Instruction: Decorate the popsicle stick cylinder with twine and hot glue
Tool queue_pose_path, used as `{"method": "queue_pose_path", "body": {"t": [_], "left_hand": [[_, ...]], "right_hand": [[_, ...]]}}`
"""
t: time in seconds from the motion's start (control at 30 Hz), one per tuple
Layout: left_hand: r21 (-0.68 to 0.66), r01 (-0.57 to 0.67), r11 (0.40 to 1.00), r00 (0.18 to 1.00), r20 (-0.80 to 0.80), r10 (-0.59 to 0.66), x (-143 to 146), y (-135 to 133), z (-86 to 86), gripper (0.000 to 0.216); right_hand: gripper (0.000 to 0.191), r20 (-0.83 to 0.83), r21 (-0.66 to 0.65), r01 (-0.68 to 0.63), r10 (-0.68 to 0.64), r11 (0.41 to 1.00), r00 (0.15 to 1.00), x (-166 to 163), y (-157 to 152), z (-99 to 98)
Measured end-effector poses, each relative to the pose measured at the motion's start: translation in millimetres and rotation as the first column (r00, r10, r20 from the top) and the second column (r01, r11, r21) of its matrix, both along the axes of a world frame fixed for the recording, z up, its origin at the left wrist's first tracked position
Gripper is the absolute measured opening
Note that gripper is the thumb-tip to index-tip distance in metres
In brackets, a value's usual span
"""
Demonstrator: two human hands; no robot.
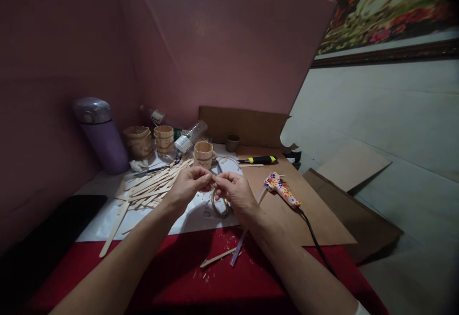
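My left hand [189, 185] and my right hand [234, 191] meet above the white sheet [186, 219], fingertips pinched together on a small thin piece that I cannot make out. Just under them lies a round ring [219, 205]. A pile of flat wooden sticks [154, 186] spreads out left of my left hand. A small cup made of sticks [203, 154] stands right behind the hands. A colourful glue gun [281, 189] rests on brown cardboard right of my right hand.
A purple flask [100, 133] stands at the back left, beside two more stick cups [150, 140] and a plastic bottle [190, 137]. A yellow-and-black cutter [258, 160] lies behind the glue gun. Loose sticks [218, 257] lie on the red cloth. Pink boards wall the back.
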State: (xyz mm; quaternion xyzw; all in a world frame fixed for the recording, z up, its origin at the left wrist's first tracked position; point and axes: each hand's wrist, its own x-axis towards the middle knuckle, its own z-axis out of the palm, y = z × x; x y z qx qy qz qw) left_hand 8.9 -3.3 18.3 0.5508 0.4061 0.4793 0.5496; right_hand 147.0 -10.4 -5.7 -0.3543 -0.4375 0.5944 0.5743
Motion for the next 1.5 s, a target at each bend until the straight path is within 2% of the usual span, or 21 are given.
{"method": "queue_pose_path", "body": {"t": [0.3,0.63,0.83,0.9,1.0,1.17,1.3,1.5], "left_hand": [[-0.073,-0.029,0.997,0.989,0.140,0.039,3,2,-7.9,0.030],[-0.126,-0.074,0.989,0.979,0.178,0.096,8,-4,-2.4,0.020],[-0.079,-0.018,0.997,0.988,0.149,0.029,6,-1,-5.4,0.022],[-0.073,-0.006,0.997,0.991,0.136,0.016,4,0,-5.9,0.022],[-0.057,0.002,0.998,0.995,0.097,0.003,4,0,-3.8,0.021],[0.013,-0.056,0.998,0.998,0.012,0.056,6,-3,2.3,0.018],[0.036,-0.053,0.998,0.998,0.019,0.052,5,-4,3.7,0.018],[-0.026,0.036,0.999,0.993,0.115,-0.033,1,-1,-2.9,0.024]], "right_hand": [[0.024,-0.051,-0.003,0.033,-0.033,0.999,0.998,-4,1,-3.4],[0.028,-0.129,-0.019,0.064,-0.066,0.998,0.989,-10,-5,-4.2],[0.032,-0.155,0.001,0.025,-0.024,1.000,0.988,-7,-7,-2.5],[0.033,-0.130,0.000,0.030,-0.029,1.000,0.991,-5,-5,-2.5],[0.033,0.014,0.031,0.063,-0.064,0.998,0.998,-2,-4,-2.9],[0.023,0.174,0.097,0.082,-0.098,0.992,0.980,1,-5,-0.8],[0.020,0.145,0.106,0.046,-0.061,0.993,0.987,2,-7,2.2],[0.023,0.037,0.077,0.069,-0.072,0.995,0.997,0,-5,1.0]]}}
